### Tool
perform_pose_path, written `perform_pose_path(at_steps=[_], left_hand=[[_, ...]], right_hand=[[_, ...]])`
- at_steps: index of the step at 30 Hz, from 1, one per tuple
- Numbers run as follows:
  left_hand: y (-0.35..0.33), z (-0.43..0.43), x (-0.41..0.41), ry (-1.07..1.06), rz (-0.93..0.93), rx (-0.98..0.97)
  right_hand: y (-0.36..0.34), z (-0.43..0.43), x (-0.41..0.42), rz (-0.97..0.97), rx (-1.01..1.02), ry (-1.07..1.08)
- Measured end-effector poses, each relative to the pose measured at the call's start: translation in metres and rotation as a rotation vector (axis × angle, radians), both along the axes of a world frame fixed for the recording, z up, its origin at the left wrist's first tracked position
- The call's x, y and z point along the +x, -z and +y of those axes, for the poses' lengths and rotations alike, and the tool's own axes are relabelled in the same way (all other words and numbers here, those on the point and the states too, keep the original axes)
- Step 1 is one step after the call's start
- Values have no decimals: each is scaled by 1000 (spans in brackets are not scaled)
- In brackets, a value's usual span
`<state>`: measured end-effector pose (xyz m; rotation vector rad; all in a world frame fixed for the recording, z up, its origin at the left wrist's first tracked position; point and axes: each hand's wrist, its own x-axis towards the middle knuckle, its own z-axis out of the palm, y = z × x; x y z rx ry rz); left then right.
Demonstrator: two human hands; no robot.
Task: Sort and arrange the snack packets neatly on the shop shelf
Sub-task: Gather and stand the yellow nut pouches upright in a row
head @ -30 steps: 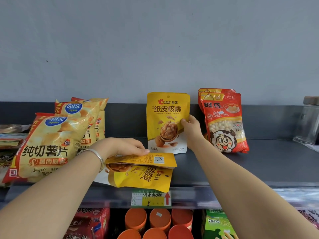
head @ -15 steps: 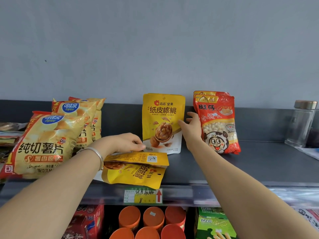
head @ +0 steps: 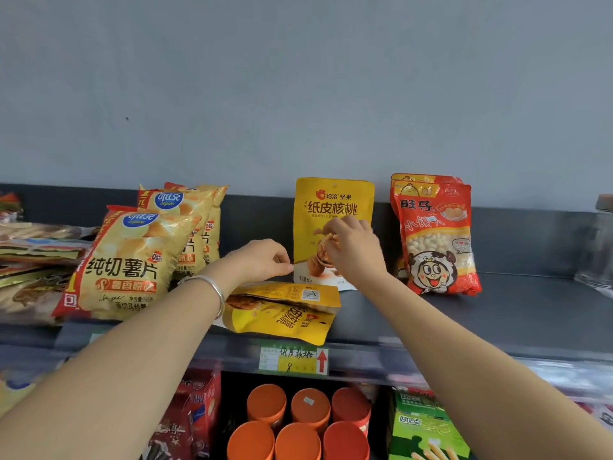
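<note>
A yellow walnut packet [head: 334, 200] stands upright against the shelf's back lip. My right hand [head: 353, 252] hovers in front of its lower half, blurred, fingers loosely curled, holding nothing. Two more yellow walnut packets [head: 285, 313] lie flat in a stack at the shelf's front edge. Just behind this stack is my left hand [head: 262, 260], wearing a silver bangle, with thumb and forefinger pinched together beside the upright packet's lower left corner; whether it grips anything is hidden. Red bun-snack packets [head: 438, 234] stand to the right, and yellow potato chip bags [head: 129, 260] lean at the left.
The dark shelf [head: 497, 313] has bare surface at the right, with a glass jar [head: 600, 240] at the far right. Flat packets [head: 30, 254] are piled at the far left. Below are orange cups [head: 308, 416], a green box [head: 424, 429] and red boxes [head: 195, 413].
My right hand let go of the upright packet's right edge and moved left across its front. My left hand lifted from lying flat on the stack and curled its fingers.
</note>
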<state>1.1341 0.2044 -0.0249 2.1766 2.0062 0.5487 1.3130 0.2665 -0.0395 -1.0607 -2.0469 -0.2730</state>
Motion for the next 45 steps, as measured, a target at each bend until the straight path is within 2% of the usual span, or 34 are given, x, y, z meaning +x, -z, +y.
perform_pose_path(at_steps=[5,11,20,23,31,36,38,41,43,45], left_hand=[[1,-16,-36,-12,-14,5],[11,-34,-64,22,-140,-33],[27,-40,-69,40,-200,69],[31,-42,-70,57,-177,86],[36,-55,-71,139,-203,89],[42,-64,-79,134,-353,169],[40,-65,-77,79,-280,215],[28,-63,-71,69,-204,250],[18,-65,-61,133,-264,291],[8,-67,-48,179,-347,326]], right_hand=[[-13,-26,-51,-358,-326,-166],[-12,-57,-97,-548,-483,-74],[-14,-87,-100,-444,-795,-74],[-15,-97,-99,-529,-856,-95],[-6,-100,-100,-540,-662,-43],[1,-90,-91,-533,-544,22],[2,-85,-86,-496,-489,47],[-8,-84,-73,-380,-322,167],[-16,-81,-57,-267,-206,275],[-19,-73,-39,-60,-228,286]])
